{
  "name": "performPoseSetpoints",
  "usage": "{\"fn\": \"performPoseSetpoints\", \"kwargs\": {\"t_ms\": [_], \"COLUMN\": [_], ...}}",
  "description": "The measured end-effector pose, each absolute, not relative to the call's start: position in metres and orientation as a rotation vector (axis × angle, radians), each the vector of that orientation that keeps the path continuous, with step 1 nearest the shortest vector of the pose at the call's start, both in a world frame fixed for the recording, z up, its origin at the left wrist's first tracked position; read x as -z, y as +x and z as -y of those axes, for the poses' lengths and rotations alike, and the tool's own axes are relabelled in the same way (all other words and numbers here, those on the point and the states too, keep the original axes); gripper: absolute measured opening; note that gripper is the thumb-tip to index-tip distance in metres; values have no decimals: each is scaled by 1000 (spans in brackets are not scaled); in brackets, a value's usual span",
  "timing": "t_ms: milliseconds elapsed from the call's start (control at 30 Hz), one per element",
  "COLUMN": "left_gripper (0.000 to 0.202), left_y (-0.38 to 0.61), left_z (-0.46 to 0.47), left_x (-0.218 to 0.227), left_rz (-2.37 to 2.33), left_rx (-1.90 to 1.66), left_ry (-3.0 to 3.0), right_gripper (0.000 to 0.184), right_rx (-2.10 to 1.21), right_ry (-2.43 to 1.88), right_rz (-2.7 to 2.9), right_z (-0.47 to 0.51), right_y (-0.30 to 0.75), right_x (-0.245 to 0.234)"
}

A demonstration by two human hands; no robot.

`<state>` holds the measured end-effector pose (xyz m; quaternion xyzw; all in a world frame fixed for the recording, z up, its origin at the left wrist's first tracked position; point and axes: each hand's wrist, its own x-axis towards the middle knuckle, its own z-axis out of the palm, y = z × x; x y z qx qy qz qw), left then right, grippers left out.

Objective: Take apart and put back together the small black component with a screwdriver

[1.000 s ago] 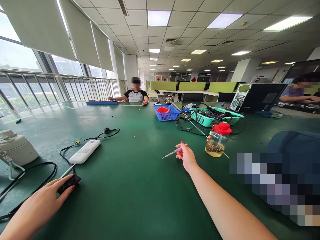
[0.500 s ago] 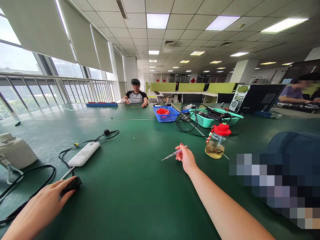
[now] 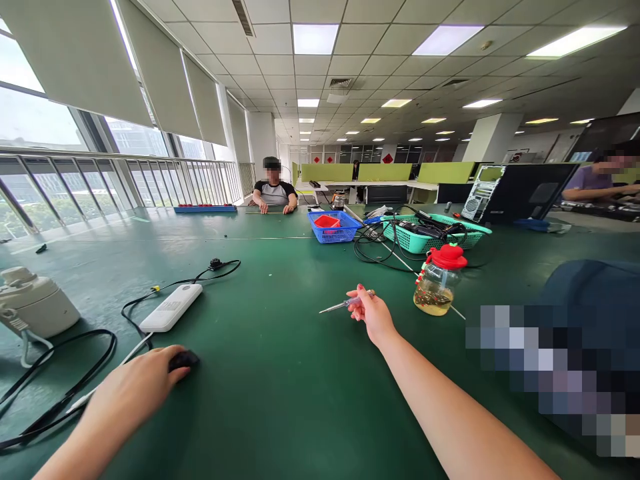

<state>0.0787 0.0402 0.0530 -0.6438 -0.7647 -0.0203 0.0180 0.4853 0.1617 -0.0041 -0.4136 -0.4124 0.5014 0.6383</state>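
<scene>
My right hand (image 3: 373, 315) is closed round the clear handle of a slim screwdriver (image 3: 334, 307), whose thin metal tip points left above the green table. At the lower left, my left hand (image 3: 137, 381) curls over a small dark block-shaped object (image 3: 184, 361); fingers cover most of it, so its kind cannot be told. Just beyond that hand lies a white power adapter (image 3: 173, 308) with a black cord. A glass jar (image 3: 434, 292) with a red lid and yellowish liquid stands right of my right hand.
A pale appliance (image 3: 37, 303) and black cables (image 3: 75, 380) lie at the left. Farther back are a blue basket (image 3: 334, 235), a teal basket (image 3: 415, 244) of cables and a computer case (image 3: 517, 193). A person (image 3: 273, 190) sits across the green table (image 3: 280, 400).
My left hand has moved right and slightly up with the dark object, away from the cables. My right hand keeps the screwdriver in nearly the same place, its tip raised slightly.
</scene>
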Motion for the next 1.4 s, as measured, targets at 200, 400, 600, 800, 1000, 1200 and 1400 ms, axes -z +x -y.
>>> {"fn": "performPoseSetpoints", "kwargs": {"t_ms": [200,400,600,800,1000,1200,1400], "left_gripper": [28,26,38,43,30,31,31], "left_y": [211,275,267,257,257,256,256], "left_z": [-90,-150,-163,-168,-172,-173,-173], "left_x": [-68,-39,-20,-9,-9,-7,-7], "left_rz": [1886,1813,1866,2022,1988,1983,1980], "left_rx": [182,336,549,853,864,866,850], "left_ry": [-2457,-2607,-2659,-2674,-2688,-2691,-2695], "right_gripper": [46,30,22,16,14,14,14], "right_rx": [-1082,-781,-353,-209,-139,-52,18], "right_ry": [-958,-1041,-1037,-985,-893,-872,-861], "right_rz": [1124,1402,1677,1886,2062,2164,2240], "right_z": [-154,-141,-127,-118,-113,-112,-111], "right_y": [476,473,466,454,453,453,452], "right_x": [0,-9,-20,-25,-24,-24,-25]}}
